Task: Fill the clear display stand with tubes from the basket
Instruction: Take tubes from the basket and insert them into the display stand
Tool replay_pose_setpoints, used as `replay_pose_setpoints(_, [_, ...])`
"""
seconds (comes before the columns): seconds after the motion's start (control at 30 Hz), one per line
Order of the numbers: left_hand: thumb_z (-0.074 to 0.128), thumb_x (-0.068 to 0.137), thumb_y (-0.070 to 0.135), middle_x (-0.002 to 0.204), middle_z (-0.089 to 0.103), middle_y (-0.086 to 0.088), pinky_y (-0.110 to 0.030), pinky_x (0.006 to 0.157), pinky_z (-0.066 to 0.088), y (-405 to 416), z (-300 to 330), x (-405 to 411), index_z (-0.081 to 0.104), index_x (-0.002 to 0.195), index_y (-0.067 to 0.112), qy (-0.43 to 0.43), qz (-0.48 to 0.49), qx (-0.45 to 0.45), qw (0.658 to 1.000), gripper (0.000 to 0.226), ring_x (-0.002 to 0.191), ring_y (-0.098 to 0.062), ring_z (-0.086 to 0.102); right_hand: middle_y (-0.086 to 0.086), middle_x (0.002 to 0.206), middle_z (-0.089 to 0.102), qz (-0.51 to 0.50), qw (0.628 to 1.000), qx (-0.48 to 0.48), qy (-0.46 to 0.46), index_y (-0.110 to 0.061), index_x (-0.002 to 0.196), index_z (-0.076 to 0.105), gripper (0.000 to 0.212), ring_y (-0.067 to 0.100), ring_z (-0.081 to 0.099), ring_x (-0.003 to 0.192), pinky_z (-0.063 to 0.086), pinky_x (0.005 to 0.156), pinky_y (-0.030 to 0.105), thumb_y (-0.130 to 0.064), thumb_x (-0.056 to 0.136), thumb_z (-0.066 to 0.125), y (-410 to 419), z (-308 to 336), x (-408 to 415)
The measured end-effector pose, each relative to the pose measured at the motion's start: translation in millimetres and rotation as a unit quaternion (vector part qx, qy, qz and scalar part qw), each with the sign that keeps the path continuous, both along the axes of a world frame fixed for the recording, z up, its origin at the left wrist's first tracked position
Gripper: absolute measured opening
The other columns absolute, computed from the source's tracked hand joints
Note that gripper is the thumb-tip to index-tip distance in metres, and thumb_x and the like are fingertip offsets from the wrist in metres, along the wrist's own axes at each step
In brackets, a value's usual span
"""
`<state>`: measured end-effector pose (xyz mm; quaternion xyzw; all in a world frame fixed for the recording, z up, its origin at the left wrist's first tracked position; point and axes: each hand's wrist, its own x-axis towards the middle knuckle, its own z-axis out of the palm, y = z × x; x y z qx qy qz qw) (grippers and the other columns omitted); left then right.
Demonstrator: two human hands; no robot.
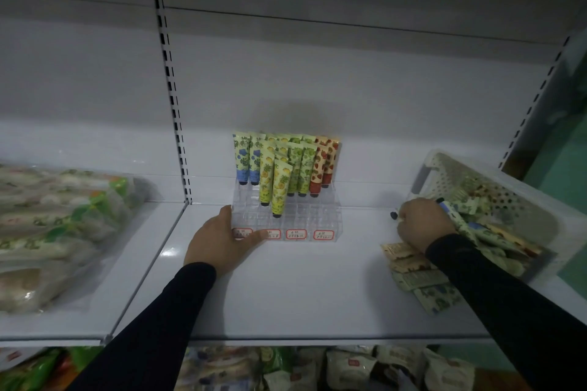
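Note:
The clear display stand (317, 216) sits mid-shelf, with red-framed labels along its front. Several tubes (279, 181) stand cap-down in it: blue-flowered at the left, yellow pineapple and green ones in the middle, red strawberry ones at the right. The front rows hold no tubes. My left hand (219, 238) grips the stand's front left corner, thumb across the front labels. The white perforated basket (460, 174) lies tipped at the right, tubes spilling onto the shelf. My right hand (424, 224) is at its mouth, fingers curled around tubes, one blue-printed tube (451, 211) showing.
Loose tubes (416, 276) lie on the shelf in front of the basket. Bagged snacks (57, 232) fill the neighbouring shelf on the left. More packets (317, 368) sit on the shelf below. A slotted upright (173, 98) divides the shelf bays.

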<state>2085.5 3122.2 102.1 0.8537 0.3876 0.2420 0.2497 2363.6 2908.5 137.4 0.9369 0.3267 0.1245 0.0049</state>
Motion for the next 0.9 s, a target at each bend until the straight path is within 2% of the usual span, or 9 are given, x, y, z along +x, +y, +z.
replay_pose_setpoints(0.13, [0.063,0.079,0.065,0.123,0.061,-0.001,-0.025,0.073,0.036,-0.1,0.6,0.0,0.042,0.132,0.016,0.0,0.002,0.001,1.0,0.076,0.097,-0.015,0.055,0.008,0.088,0.067,-0.006,1.0,0.009,-0.007,-0.009,0.081,0.065,0.022,0.024,0.063,0.081,0.053,0.07,0.03,-0.018,0.092,0.049,-2.9,-2.9,-1.0])
replay_pose_setpoints(0.27, [0.064,0.078,0.066,0.123,0.061,-0.002,-0.025,0.074,0.036,0.5,0.7,0.1,0.042,0.133,0.015,-0.002,0.002,0.0,1.0,0.078,0.1,-0.017,0.057,0.006,0.076,0.065,0.068,0.994,0.083,-0.033,-0.014,0.068,0.063,0.03,0.021,0.056,0.069,0.05,0.063,0.032,-0.023,0.094,0.05,-4.2,-2.0,4.5])
replay_pose_setpoints(0.37, [0.064,0.079,0.064,0.124,0.061,-0.003,-0.025,0.075,0.036,-0.3,0.7,0.0,0.042,0.134,0.016,-0.001,0.006,0.001,1.0,0.077,0.105,-0.02,0.058,0.0,0.075,0.059,0.054,0.998,0.011,0.015,-0.02,0.065,0.058,0.028,0.018,0.053,0.072,0.042,0.062,0.027,-0.035,0.088,0.056,-8.2,5.3,7.0])
replay_pose_setpoints(0.43, [0.064,0.079,0.065,0.123,0.061,-0.003,-0.025,0.074,0.036,-1.1,1.4,0.1,0.041,0.135,0.016,-0.002,0.006,0.0,1.0,0.078,0.106,-0.02,0.058,0.0,0.076,0.062,0.019,0.998,-0.038,0.044,-0.017,0.069,0.064,0.024,0.018,0.057,0.075,0.046,0.065,0.027,-0.037,0.081,0.06,-12.0,5.9,7.0])
replay_pose_setpoints(0.57, [0.064,0.079,0.064,0.125,0.061,-0.003,-0.025,0.075,0.036,-3.0,2.6,0.3,0.041,0.135,0.016,-0.004,0.003,-0.005,1.0,0.078,0.108,-0.021,0.057,0.004,0.083,0.066,0.032,0.998,-0.045,0.037,-0.013,0.077,0.071,0.029,0.02,0.061,0.081,0.049,0.073,0.029,-0.034,0.09,0.054,-13.6,2.2,11.5])
replay_pose_setpoints(0.63, [0.063,0.078,0.065,0.126,0.061,-0.004,-0.025,0.076,0.036,-3.3,2.8,0.4,0.042,0.135,0.016,-0.004,0.003,-0.004,1.0,0.078,0.109,-0.022,0.057,0.002,0.068,0.055,0.062,0.997,-0.023,0.049,-0.015,0.058,0.056,0.037,0.019,0.055,0.071,0.041,0.062,0.03,-0.027,0.093,0.051,-13.5,4.4,13.7])
replay_pose_setpoints(0.7, [0.063,0.078,0.066,0.126,0.061,-0.004,-0.026,0.075,0.036,-3.3,3.1,0.6,0.042,0.134,0.016,-0.001,0.006,-0.003,1.0,0.079,0.109,-0.022,0.058,0.001,0.07,0.048,0.092,0.995,-0.004,0.044,-0.019,0.055,0.042,0.042,0.021,0.052,0.072,0.037,0.061,0.03,-0.024,0.096,0.047,-14.2,8.0,12.9])
replay_pose_setpoints(0.8, [0.064,0.078,0.065,0.126,0.06,-0.004,-0.025,0.076,0.036,-3.4,3.0,0.8,0.041,0.135,0.016,-0.001,0.009,-0.005,1.0,0.078,0.11,-0.022,0.057,0.004,0.084,0.054,0.145,0.983,0.109,0.014,-0.013,0.074,0.06,0.029,0.026,0.057,0.083,0.045,0.071,0.033,-0.022,0.099,0.047,-17.1,11.7,10.0])
replay_pose_setpoints(0.9, [0.064,0.078,0.065,0.126,0.06,-0.004,-0.025,0.075,0.035,-3.8,2.9,0.7,0.041,0.135,0.016,-0.001,0.008,-0.003,1.0,0.078,0.11,-0.022,0.057,0.007,0.081,0.064,0.138,0.963,0.23,0.018,-0.011,0.091,0.064,0.025,0.027,0.06,0.075,0.048,0.067,0.035,-0.026,0.1,0.047,-17.8,20.5,5.0])
